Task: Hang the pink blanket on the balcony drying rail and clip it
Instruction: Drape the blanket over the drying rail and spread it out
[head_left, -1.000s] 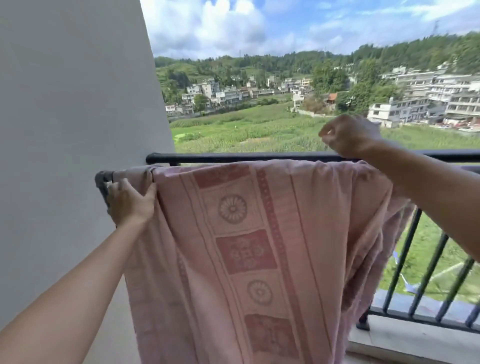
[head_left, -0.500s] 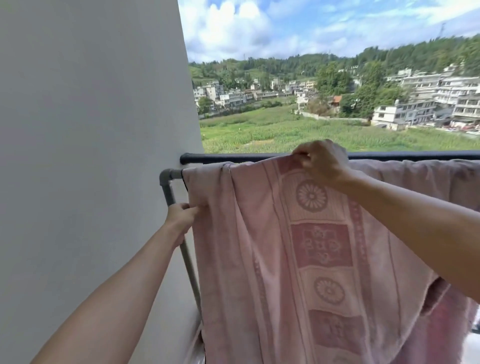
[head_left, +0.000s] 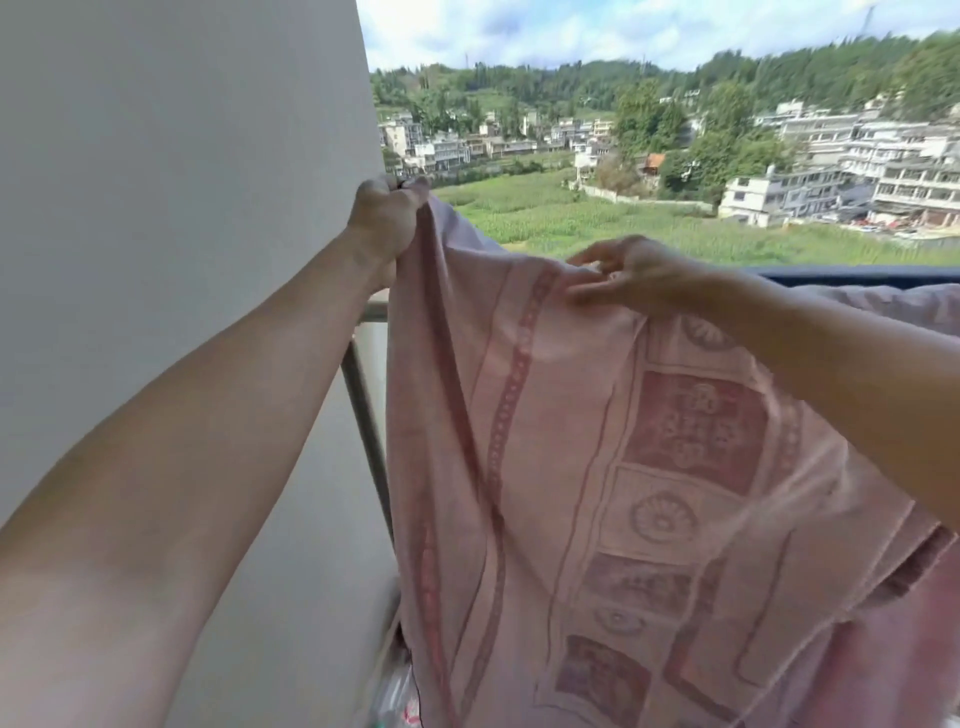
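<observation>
The pink blanket (head_left: 597, 467), patterned with darker red squares and rosettes, hangs in front of me and fills the lower right. My left hand (head_left: 387, 218) is closed on its left top corner and holds that corner up beside the wall. My right hand (head_left: 631, 275) pinches the blanket's top edge near the middle. The grey drying rail (head_left: 366, 415) shows only as a bent pipe at the left; its top bar is hidden behind the cloth. No clip is visible.
A white wall (head_left: 171, 208) fills the left side. The dark balcony railing (head_left: 852, 274) runs along the right behind the blanket. Beyond it lie green fields and buildings. Some plastic packaging (head_left: 395, 696) lies low near the pipe's foot.
My left hand has lifted the blanket's left corner well above the rail. My right hand has gone from gripping the top edge to pinching it with its fingers. The view has shifted left.
</observation>
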